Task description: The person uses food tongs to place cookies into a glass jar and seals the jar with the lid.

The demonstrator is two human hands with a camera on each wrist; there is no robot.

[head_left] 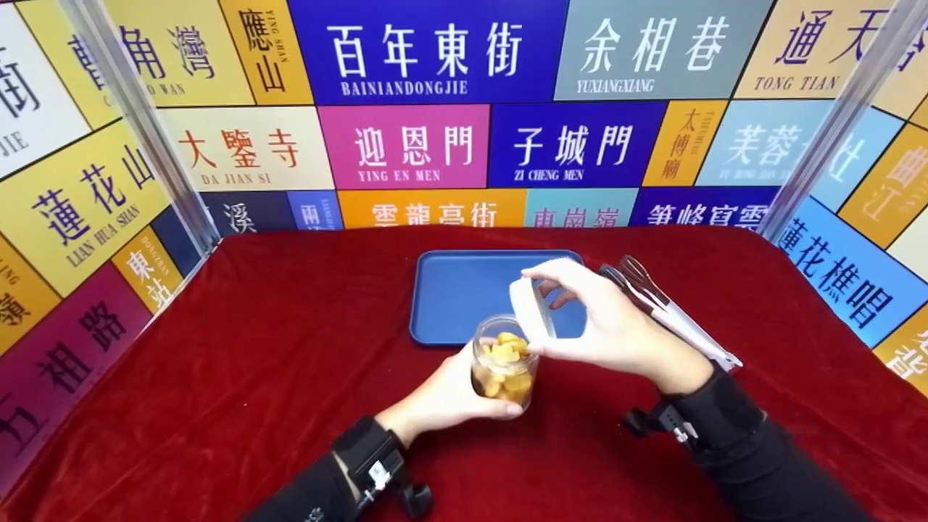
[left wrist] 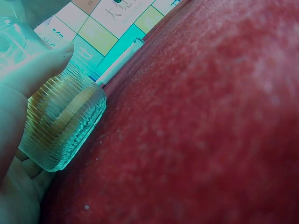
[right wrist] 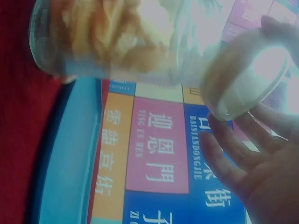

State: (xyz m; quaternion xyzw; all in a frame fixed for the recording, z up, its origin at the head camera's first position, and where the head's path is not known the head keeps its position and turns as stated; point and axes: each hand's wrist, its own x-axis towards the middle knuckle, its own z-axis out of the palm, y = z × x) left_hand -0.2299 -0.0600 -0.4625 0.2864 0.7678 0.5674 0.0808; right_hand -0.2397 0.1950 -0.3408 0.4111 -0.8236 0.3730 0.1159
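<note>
A clear ribbed glass jar [head_left: 506, 366] with yellow-brown food pieces inside stands in front of the tray, its mouth uncovered. My left hand [head_left: 453, 395] grips it around the side, thumb across the front, as the left wrist view shows with the jar [left wrist: 65, 121] low over the red cloth. My right hand [head_left: 591, 312] holds a round white lid [head_left: 531, 308] by its edge, tilted on its side just above the jar's right rim. In the right wrist view the lid [right wrist: 247, 74] is apart from the jar's mouth, with fingers around its edge.
Behind the jar lies a blue rectangular tray [head_left: 464, 290]. Tongs [head_left: 681, 322] with dark handles and pale tips lie to its right, partly behind my right hand. Red cloth [head_left: 290, 348] covers the table, and panels with printed signs [head_left: 406, 145] enclose the back and sides.
</note>
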